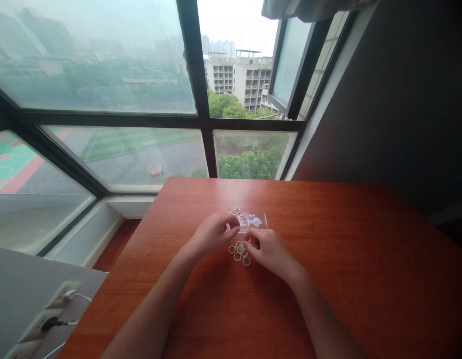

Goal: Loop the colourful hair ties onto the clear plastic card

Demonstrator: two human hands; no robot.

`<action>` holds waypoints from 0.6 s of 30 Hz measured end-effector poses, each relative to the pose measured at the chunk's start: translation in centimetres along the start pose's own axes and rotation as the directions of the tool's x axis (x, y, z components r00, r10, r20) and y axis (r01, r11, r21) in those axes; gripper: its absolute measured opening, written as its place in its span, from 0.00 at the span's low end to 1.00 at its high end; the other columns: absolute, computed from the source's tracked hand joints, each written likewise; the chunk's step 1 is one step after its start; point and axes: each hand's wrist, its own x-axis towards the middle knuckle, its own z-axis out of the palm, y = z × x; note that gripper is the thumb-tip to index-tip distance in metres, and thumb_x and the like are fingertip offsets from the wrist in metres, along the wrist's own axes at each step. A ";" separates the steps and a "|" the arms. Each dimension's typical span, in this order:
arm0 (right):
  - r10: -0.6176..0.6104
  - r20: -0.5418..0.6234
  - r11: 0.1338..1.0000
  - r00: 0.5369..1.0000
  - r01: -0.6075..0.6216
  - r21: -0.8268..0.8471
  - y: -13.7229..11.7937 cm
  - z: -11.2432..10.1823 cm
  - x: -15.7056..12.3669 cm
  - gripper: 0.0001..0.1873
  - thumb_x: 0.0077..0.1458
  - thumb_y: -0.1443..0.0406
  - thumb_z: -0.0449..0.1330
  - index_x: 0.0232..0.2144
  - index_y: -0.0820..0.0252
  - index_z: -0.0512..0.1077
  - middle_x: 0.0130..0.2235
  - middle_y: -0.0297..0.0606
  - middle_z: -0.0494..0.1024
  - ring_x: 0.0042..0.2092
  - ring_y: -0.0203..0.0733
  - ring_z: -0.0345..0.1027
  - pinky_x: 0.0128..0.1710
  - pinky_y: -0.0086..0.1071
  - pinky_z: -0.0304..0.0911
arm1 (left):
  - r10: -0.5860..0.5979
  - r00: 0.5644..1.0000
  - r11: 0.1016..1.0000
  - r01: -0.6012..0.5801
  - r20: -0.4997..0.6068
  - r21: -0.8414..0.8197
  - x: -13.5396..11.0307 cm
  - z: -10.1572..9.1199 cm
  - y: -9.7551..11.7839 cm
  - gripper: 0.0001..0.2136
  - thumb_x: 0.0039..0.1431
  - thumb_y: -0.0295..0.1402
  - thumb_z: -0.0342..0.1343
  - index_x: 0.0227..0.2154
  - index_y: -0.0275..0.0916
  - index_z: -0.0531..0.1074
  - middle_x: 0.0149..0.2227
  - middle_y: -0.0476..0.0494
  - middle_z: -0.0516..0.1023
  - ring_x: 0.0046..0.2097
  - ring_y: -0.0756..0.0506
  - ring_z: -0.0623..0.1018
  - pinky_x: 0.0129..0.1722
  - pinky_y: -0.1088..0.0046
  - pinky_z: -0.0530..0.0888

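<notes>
A small clear plastic piece point(256, 221) with white markings lies on the reddish wooden table point(346, 259). Just in front of it sits a little heap of several small rings point(239, 252). My left hand point(212, 233) rests with fingers curled, its fingertips touching the left edge of the clear piece. My right hand point(266, 248) lies right of the rings, fingers bent in a pinch at the heap's edge. What the pinch holds is too small to make out.
A large window point(201, 119) with dark frames rises behind the table's far edge. A dark wall point(403, 99) runs along the right. At lower left a white power strip point(47, 324) with plugged cables sits beside the table's left edge.
</notes>
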 end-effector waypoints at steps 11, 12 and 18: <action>0.021 -0.173 1.000 0.985 -0.022 -0.006 0.6 0.1 0.3 0.05 0.56 0.63 0.58 0.32 0.56 0.73 0.25 0.31 0.73 0.27 0.35 0.64 0.30 0.26 0.54 | 0.029 0.997 0.993 -0.020 0.075 -0.116 0.0 0.8 0.6 0.08 0.58 0.34 0.53 0.29 0.36 0.75 0.25 0.48 0.75 0.28 0.52 0.70 0.27 0.80 0.63; 0.019 -0.175 1.000 0.984 -0.021 -0.009 0.6 0.1 0.3 0.05 0.55 0.63 0.58 0.32 0.56 0.73 0.25 0.31 0.73 0.27 0.35 0.64 0.30 0.26 0.54 | 0.030 0.997 0.993 -0.021 0.078 -0.119 0.0 0.9 0.7 0.08 0.58 0.33 0.53 0.29 0.36 0.75 0.25 0.48 0.75 0.28 0.52 0.70 0.27 0.79 0.63; 0.015 -0.180 1.000 0.984 -0.018 -0.017 0.5 0.1 0.3 0.06 0.56 0.62 0.57 0.33 0.56 0.73 0.25 0.31 0.73 0.28 0.35 0.64 0.30 0.26 0.54 | 0.018 0.999 0.996 -0.014 0.048 -0.088 0.1 1.1 0.6 0.08 0.57 0.32 0.52 0.28 0.37 0.75 0.26 0.48 0.76 0.28 0.51 0.71 0.27 0.79 0.63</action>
